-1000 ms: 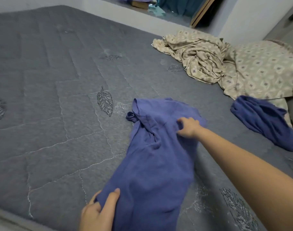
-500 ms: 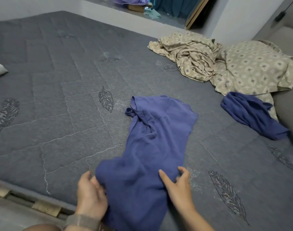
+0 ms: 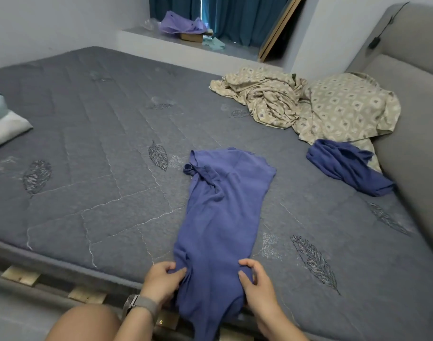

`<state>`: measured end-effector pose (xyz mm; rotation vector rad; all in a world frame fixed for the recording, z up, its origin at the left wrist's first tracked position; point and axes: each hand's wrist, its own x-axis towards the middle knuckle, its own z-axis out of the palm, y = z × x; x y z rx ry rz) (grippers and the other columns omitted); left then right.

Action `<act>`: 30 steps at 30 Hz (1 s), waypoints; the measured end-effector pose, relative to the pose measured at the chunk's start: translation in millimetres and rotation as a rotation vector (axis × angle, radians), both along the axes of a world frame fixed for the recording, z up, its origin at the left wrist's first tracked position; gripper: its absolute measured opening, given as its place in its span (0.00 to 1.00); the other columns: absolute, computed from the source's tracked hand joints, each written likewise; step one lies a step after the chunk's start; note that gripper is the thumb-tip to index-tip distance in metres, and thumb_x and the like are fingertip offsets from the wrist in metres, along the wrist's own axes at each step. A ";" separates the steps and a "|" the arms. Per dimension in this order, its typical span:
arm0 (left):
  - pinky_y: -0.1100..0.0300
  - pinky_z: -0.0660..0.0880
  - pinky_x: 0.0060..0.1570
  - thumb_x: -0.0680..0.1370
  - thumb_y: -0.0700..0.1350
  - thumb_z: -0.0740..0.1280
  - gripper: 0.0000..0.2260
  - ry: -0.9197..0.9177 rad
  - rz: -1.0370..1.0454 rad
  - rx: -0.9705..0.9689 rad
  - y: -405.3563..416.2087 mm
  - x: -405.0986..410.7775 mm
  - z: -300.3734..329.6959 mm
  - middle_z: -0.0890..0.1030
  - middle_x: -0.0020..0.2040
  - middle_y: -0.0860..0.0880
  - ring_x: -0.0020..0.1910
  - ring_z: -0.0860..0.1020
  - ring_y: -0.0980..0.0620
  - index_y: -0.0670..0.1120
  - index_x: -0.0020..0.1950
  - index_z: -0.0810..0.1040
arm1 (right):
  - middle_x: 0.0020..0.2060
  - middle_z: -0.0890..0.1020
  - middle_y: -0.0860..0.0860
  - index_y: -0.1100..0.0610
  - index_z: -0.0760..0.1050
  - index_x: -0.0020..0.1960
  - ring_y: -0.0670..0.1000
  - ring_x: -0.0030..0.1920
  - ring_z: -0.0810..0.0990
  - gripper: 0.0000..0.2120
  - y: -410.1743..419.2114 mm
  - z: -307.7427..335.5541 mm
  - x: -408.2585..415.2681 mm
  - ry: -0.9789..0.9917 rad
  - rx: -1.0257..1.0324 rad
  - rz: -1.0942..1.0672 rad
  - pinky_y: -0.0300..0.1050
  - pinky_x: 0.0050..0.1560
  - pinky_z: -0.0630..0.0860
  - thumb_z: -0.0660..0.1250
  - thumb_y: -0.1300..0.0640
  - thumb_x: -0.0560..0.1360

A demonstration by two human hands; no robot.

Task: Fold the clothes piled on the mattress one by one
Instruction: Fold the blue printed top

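Observation:
A blue-violet shirt (image 3: 222, 212) lies lengthwise on the grey quilted mattress (image 3: 92, 153), folded into a narrow strip, its lower end hanging over the near edge. My left hand (image 3: 161, 281) pinches the shirt's left side near the hem. On the other side of the hem, my right hand (image 3: 256, 284) grips the fabric with thumb and fingers. A crumpled dark blue garment (image 3: 348, 166) lies to the right. A beige patterned garment (image 3: 264, 97) sits bunched at the far right of the mattress.
A beige patterned pillow (image 3: 350, 109) leans against the grey upholstered headboard (image 3: 412, 99) on the right. A pale cushion (image 3: 3, 129) lies at the left edge. Wooden slats (image 3: 21, 276) show below the mattress's near edge. A ledge with purple cloth (image 3: 181, 25) is beyond the bed.
My right hand came back from the shirt's collar end to its hem. Both hands now hold the hem at the near edge, and the view has pulled back.

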<state>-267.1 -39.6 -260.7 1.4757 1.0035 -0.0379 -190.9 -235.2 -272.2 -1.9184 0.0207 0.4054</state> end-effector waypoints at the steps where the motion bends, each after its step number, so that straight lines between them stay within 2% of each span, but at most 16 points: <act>1: 0.66 0.64 0.22 0.77 0.37 0.68 0.11 -0.060 0.107 -0.018 0.1 -1.0 0.3 0.73 0.27 0.46 0.26 0.69 0.53 0.42 0.34 0.76 | 0.44 0.82 0.51 0.54 0.77 0.47 0.43 0.41 0.79 0.14 -5.7 0.3 0.4 -0.042 0.001 -0.044 0.31 0.44 0.73 0.64 0.72 0.75; 5: 0.53 0.73 0.39 0.75 0.38 0.66 0.08 -0.235 0.628 -0.052 17.1 -12.4 6.2 0.79 0.37 0.41 0.41 0.73 0.49 0.42 0.37 0.79 | 0.37 0.84 0.41 0.49 0.79 0.39 0.36 0.42 0.79 0.22 -12.3 -1.8 -0.9 -0.093 -0.073 0.018 0.26 0.48 0.71 0.63 0.77 0.72; 6: 0.48 0.76 0.46 0.73 0.41 0.66 0.06 -0.211 0.668 0.011 24.9 -15.9 3.0 0.82 0.42 0.39 0.44 0.77 0.47 0.42 0.39 0.81 | 0.35 0.83 0.37 0.45 0.80 0.35 0.36 0.40 0.79 0.27 -11.1 -6.0 -2.0 -0.070 -0.115 0.092 0.26 0.48 0.71 0.63 0.77 0.71; 8: 0.44 0.76 0.53 0.69 0.48 0.66 0.12 -0.143 0.667 0.077 39.9 -21.6 -4.9 0.83 0.48 0.38 0.50 0.81 0.41 0.42 0.44 0.82 | 0.32 0.82 0.40 0.35 0.80 0.34 0.40 0.38 0.79 0.31 -6.7 -8.7 -3.1 0.013 -0.204 0.202 0.28 0.44 0.72 0.65 0.74 0.68; 9: 0.45 0.76 0.51 0.66 0.50 0.66 0.14 -0.126 0.639 0.052 43.4 -21.4 -7.1 0.83 0.46 0.39 0.49 0.81 0.40 0.42 0.44 0.82 | 0.34 0.83 0.44 0.32 0.79 0.34 0.44 0.39 0.79 0.28 -4.1 -8.6 -1.0 0.017 -0.257 0.220 0.29 0.44 0.72 0.67 0.69 0.66; 12: 0.54 0.69 0.37 0.59 0.50 0.65 0.11 -0.115 0.401 0.007 38.7 -12.5 10.0 0.76 0.32 0.47 0.37 0.75 0.44 0.44 0.34 0.76 | 0.49 0.80 0.54 0.40 0.75 0.38 0.47 0.46 0.77 0.18 8.9 7.9 17.7 -0.119 -0.381 0.207 0.28 0.51 0.69 0.70 0.64 0.65; 14: 0.51 0.73 0.43 0.63 0.53 0.67 0.16 -0.079 0.208 0.087 34.5 -2.1 17.8 0.79 0.38 0.45 0.43 0.76 0.47 0.43 0.41 0.80 | 0.52 0.80 0.55 0.45 0.76 0.47 0.51 0.52 0.77 0.15 25.8 25.2 38.9 -0.207 -0.418 0.252 0.32 0.56 0.67 0.72 0.63 0.67; 16: 0.52 0.72 0.58 0.70 0.56 0.71 0.26 0.047 0.018 0.275 33.9 8.0 19.1 0.80 0.57 0.39 0.58 0.77 0.42 0.39 0.60 0.76 | 0.56 0.79 0.53 0.50 0.77 0.57 0.53 0.59 0.75 0.16 48.6 39.4 61.7 -0.240 -0.526 0.344 0.39 0.62 0.66 0.72 0.57 0.69; 17: 0.54 0.71 0.59 0.73 0.56 0.70 0.26 0.121 -0.105 0.370 36.3 11.5 16.3 0.78 0.61 0.40 0.62 0.75 0.41 0.40 0.64 0.74 | 0.58 0.78 0.52 0.51 0.75 0.60 0.54 0.62 0.73 0.18 60.3 45.7 71.4 -0.263 -0.607 0.396 0.43 0.63 0.65 0.71 0.54 0.71; 19: 0.56 0.72 0.57 0.76 0.58 0.65 0.20 0.289 -0.389 0.589 38.3 17.0 18.8 0.79 0.58 0.42 0.62 0.75 0.41 0.45 0.59 0.76 | 0.63 0.73 0.50 0.50 0.71 0.66 0.57 0.66 0.67 0.22 84.8 56.2 88.9 -0.290 -0.763 0.462 0.48 0.65 0.66 0.68 0.47 0.73; 21: 0.54 0.70 0.59 0.75 0.60 0.63 0.14 0.364 -0.563 0.798 42.7 18.4 26.1 0.73 0.52 0.49 0.62 0.71 0.44 0.52 0.50 0.78 | 0.66 0.71 0.51 0.53 0.68 0.68 0.58 0.68 0.65 0.26 108.0 61.2 104.9 -0.291 -0.832 0.474 0.53 0.65 0.67 0.66 0.43 0.75; 23: 0.58 0.67 0.57 0.72 0.62 0.63 0.13 0.230 -0.563 0.819 46.8 20.6 32.5 0.68 0.50 0.53 0.56 0.67 0.51 0.53 0.39 0.76 | 0.66 0.72 0.53 0.57 0.67 0.68 0.59 0.68 0.67 0.29 128.9 59.7 121.2 -0.259 -0.825 0.447 0.55 0.64 0.69 0.65 0.39 0.75; 25: 0.63 0.66 0.45 0.69 0.65 0.61 0.22 -0.009 -0.428 0.633 48.7 24.2 42.5 0.71 0.41 0.53 0.42 0.68 0.56 0.46 0.31 0.74 | 0.66 0.73 0.56 0.62 0.63 0.69 0.60 0.65 0.72 0.33 146.7 55.1 137.1 -0.204 -0.750 0.410 0.54 0.61 0.72 0.65 0.39 0.75; 27: 0.58 0.63 0.34 0.77 0.61 0.60 0.25 -0.081 -0.266 0.426 50.5 27.5 47.6 0.69 0.28 0.52 0.30 0.66 0.53 0.43 0.28 0.68 | 0.66 0.72 0.58 0.65 0.60 0.70 0.60 0.64 0.74 0.36 160.7 50.8 149.8 -0.161 -0.682 0.374 0.51 0.57 0.74 0.65 0.40 0.76; 28: 0.56 0.62 0.34 0.80 0.55 0.59 0.25 -0.041 -0.265 0.404 51.4 29.0 46.7 0.71 0.26 0.49 0.30 0.69 0.49 0.44 0.27 0.67 | 0.66 0.72 0.59 0.65 0.59 0.70 0.60 0.64 0.74 0.36 165.9 48.1 155.2 -0.146 -0.665 0.354 0.51 0.57 0.74 0.66 0.41 0.76; 30: 0.55 0.63 0.37 0.81 0.46 0.59 0.20 0.113 -0.446 0.485 53.4 26.3 37.4 0.79 0.36 0.38 0.40 0.77 0.40 0.43 0.30 0.68 | 0.65 0.72 0.59 0.65 0.59 0.69 0.60 0.63 0.75 0.35 172.7 41.4 163.1 -0.123 -0.681 0.330 0.52 0.56 0.75 0.68 0.43 0.75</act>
